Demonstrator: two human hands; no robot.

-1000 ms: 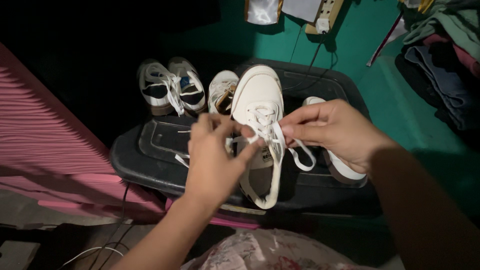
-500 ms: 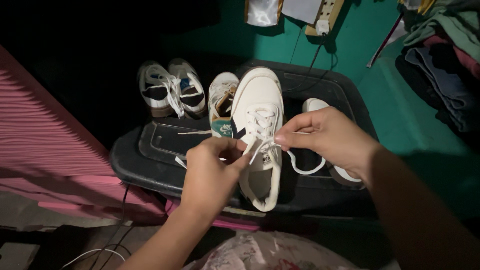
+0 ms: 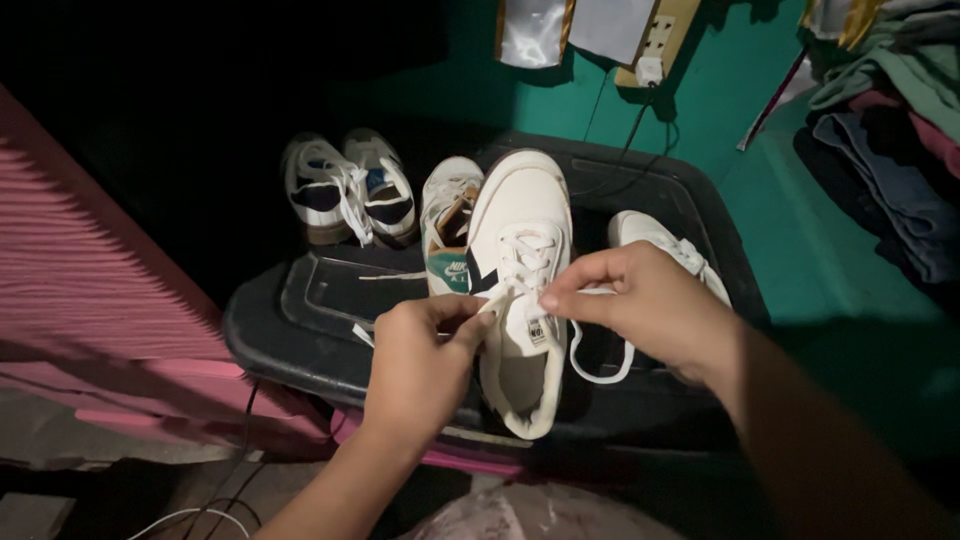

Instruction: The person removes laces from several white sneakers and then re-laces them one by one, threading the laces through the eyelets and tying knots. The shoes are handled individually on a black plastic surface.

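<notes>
Cream low-top sneaker (image 3: 520, 270) sits toe-away on the black plastic bin lid (image 3: 330, 300), heel overhanging the lid's near edge. My left hand (image 3: 420, 355) is at the sneaker's left side, thumb and forefinger pressed together on one end of the white shoelace (image 3: 590, 345) near the tongue. My right hand (image 3: 650, 305) is on the right side, fingers pinching the other lace strand just beside the eyelets; a loop of lace hangs below that hand over the lid.

Edges: the lid's left part is bare, with a raised rectangular panel and a loose lace end lying on it. A second cream sneaker with a green tongue patch (image 3: 448, 225) touches the held sneaker's left side. A third white sneaker (image 3: 660, 245) lies right of it, partly behind my right hand. Open room is mostly left and near-left of the hands.

A pair of white-and-dark sneakers (image 3: 345, 190) stands beyond the lid's far-left corner, on something too dark to make out. Pink ribbed panel (image 3: 90, 300) runs along the left. Green wall (image 3: 700, 90) behind, with a power strip (image 3: 655, 40) and a dark cable dropping to the lid. Folded clothes pile (image 3: 890, 120) at upper right. Grey cables (image 3: 200, 500) on the floor at lower left. Lighting is dim; corners go black.
</notes>
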